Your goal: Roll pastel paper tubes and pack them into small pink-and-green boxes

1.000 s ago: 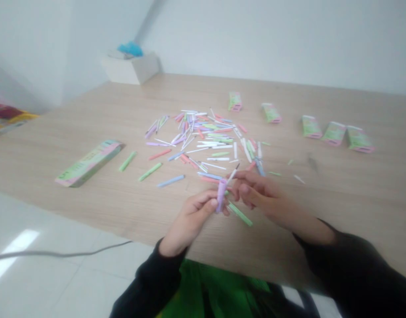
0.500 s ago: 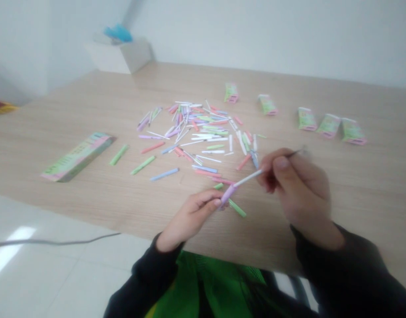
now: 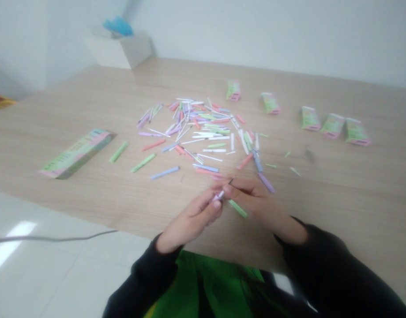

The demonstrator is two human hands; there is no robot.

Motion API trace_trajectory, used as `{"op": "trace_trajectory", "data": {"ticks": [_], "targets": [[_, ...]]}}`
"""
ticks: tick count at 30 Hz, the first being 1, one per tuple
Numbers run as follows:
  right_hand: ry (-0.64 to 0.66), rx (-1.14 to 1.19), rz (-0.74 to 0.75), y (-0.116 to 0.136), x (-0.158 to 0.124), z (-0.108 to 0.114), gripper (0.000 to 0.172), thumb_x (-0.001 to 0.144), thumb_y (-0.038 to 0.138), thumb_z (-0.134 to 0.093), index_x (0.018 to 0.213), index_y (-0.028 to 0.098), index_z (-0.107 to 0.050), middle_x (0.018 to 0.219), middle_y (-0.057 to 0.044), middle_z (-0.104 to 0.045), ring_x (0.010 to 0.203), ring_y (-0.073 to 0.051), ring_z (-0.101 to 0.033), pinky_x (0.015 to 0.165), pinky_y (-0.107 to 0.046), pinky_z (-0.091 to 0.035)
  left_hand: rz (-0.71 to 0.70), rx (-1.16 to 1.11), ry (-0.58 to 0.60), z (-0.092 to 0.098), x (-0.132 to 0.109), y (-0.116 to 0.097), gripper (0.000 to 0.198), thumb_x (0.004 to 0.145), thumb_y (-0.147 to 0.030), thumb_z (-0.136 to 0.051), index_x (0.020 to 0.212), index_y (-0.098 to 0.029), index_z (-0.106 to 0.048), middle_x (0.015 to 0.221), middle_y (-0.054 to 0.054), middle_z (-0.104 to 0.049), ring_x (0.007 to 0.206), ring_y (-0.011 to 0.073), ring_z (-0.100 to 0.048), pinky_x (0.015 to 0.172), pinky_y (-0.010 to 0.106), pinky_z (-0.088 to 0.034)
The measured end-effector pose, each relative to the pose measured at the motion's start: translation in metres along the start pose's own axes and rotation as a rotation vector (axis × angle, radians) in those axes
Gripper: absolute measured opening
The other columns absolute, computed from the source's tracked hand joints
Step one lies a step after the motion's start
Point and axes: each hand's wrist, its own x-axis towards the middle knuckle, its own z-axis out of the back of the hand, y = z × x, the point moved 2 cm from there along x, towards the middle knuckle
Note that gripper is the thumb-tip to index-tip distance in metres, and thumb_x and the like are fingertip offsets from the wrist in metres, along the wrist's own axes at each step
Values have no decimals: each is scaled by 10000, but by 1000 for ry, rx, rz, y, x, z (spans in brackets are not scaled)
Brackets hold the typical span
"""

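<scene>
In front of me my two hands have come together. My left hand [image 3: 198, 212] pinches a short purple pen-like tube [image 3: 216, 197] between thumb and fingers. My right hand [image 3: 252, 196] is closed on a thin white stick with a dark tip [image 3: 222, 193], whose other end meets the tube; how deep it sits inside is hidden by my fingers. Just beneath my right fingers lies a green tube [image 3: 238, 208]. Beyond my hands spreads a loose pile of colored tubes and white sticks [image 3: 203, 128]. A separate purple tube [image 3: 266, 183] rests beside my right hand.
A long green-and-pink box [image 3: 79, 152] lies at the left. Several small green-and-pink boxes [image 3: 310, 118] stand at the back right. A white box with blue material [image 3: 115, 51] is in the far left corner. Small scraps [image 3: 295, 171] lie to the right.
My right hand has moved left and down to meet my left hand. Much less of the white stick shows between them. My left hand keeps its hold on the purple tube.
</scene>
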Motion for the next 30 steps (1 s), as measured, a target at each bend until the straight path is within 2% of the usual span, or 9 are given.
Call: {"op": "trace_trajectory", "data": {"ticks": [2,6,9,11,13,17,20,22,30], "targets": [[36,7,10,-4,0,-7,366,949,526,-628,819,230,-799,847,-42,-736,869,-209,-674,899,-386,-520,-21,8,-15,0,1,1,394,1018,-535,-507,831,-189,-541,636,-49,-393,560,110,-332,531,269,-293],[114,-30,74,-1,1,-17,426,991,520,-562,764,249,-799,855,-46,-751,904,-216,-665,995,-423,-497,-49,-2,-141,4,2,6,543,1007,-575,-502,621,-204,-412,556,-48,-350,527,104,-305,524,277,-265],[155,-108,72,3,3,-9,359,1002,507,-540,985,273,-812,1005,-41,-765,917,-203,-663,928,-385,-523,-64,-42,-201,11,-1,10,505,1013,-521,-529,640,-191,-446,549,-55,-345,513,97,-298,511,263,-249],[69,-215,16,1,7,12,398,986,507,-557,1240,259,-737,1019,-51,-750,796,-180,-642,731,-321,-526,-70,-72,-242,20,-5,9,466,1017,-481,-543,666,-181,-480,565,-55,-354,515,89,-305,501,244,-245],[-44,-361,-55,-5,14,43,482,969,501,-562,1339,212,-672,912,-51,-735,652,-157,-583,575,-283,-449,-71,-133,-320,34,-12,6,440,1001,-467,-575,679,-176,-501,566,-60,-349,501,80,-297,477,224,-236],[-173,-800,-189,-29,28,114,324,920,384,-563,1051,186,-783,719,-44,-703,570,-174,-543,557,-309,-414,-69,-286,-553,65,-26,-4,407,891,-484,-714,694,-181,-527,539,-83,-326,442,62,-255,407,192,-208],[-314,-1001,-269,-46,30,155,293,879,289,-549,1010,183,-789,920,-101,-771,682,-219,-632,676,-360,-494,-84,-289,-661,76,-32,-10,428,830,-496,-775,682,-180,-526,527,-85,-344,426,56,-271,386,172,-227],[-354,-1040,-310,-55,26,172,293,862,245,-536,995,177,-788,1023,-130,-780,747,-246,-668,750,-394,-519,-78,-259,-669,75,-32,-11,444,829,-512,-775,677,-176,-527,522,-82,-352,428,54,-285,385,160,-244],[-393,-1034,-427,-73,-3,195,269,822,190,-590,995,164,-794,982,-122,-782,740,-251,-695,749,-394,-538,-26,-253,-628,64,-30,-12,473,822,-530,-792,667,-171,-526,531,-78,-354,438,52,-302,394,148,-284]]}}
